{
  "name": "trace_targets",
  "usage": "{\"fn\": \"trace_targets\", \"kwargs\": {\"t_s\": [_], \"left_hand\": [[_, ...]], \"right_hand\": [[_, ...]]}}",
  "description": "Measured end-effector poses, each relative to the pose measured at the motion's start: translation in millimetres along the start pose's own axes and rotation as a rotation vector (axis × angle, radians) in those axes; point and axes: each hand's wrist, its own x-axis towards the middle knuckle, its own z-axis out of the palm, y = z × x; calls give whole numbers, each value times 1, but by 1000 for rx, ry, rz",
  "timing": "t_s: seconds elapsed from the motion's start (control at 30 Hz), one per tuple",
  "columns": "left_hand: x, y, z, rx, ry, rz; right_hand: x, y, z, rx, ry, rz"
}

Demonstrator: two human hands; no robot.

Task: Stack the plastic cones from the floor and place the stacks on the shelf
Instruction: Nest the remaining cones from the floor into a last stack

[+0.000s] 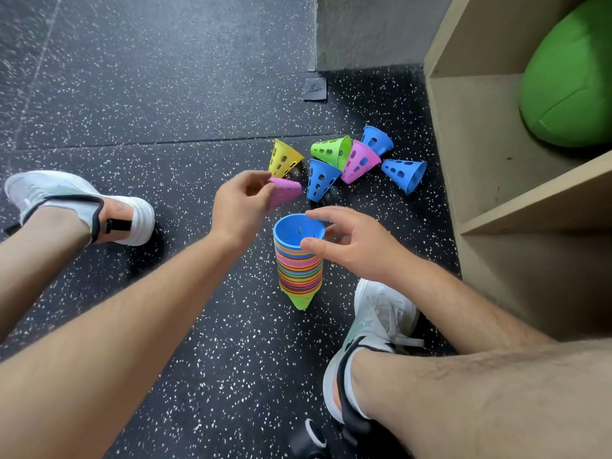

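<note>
Open floor left of loose cones, stack flanked right by shoe and shelf, upper bay half filled by ball.

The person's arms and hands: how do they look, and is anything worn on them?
The left forearm and the right forearm are bare to the frame's edge, no sleeve in view. The left hand and the right hand wear no glove, and no ring, watch or band shows on them.

The pink cone in the left hand is blurry and half hidden by it. The green ball at the upper right runs off the edge.
</note>
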Motion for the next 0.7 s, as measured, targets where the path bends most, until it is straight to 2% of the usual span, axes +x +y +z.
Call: {"fn": "trace_targets", "kwargs": {"t_s": [0.07, 0.17, 0.27, 0.43, 0.53, 0.7], "left_hand": [[-8, 6, -18, -46, 75, 85], [-26, 32, -51, -49, 118, 317], [-44, 51, -73, -16, 56, 447], [-62, 55, -78, 338, -144, 717], [-67, 44, -66, 406, -295, 768], [-77, 22, -51, 381, -441, 678]], "right_hand": [[-1, -2, 1, -3, -5, 1], [-2, -6, 3, -1, -16, 3], [-1, -9, 6, 12, -31, 8], [-2, -16, 7, 13, -44, -21], [-2, -17, 9, 8, -39, -70], [-3, -8, 10, -73, -41, -105]]}}
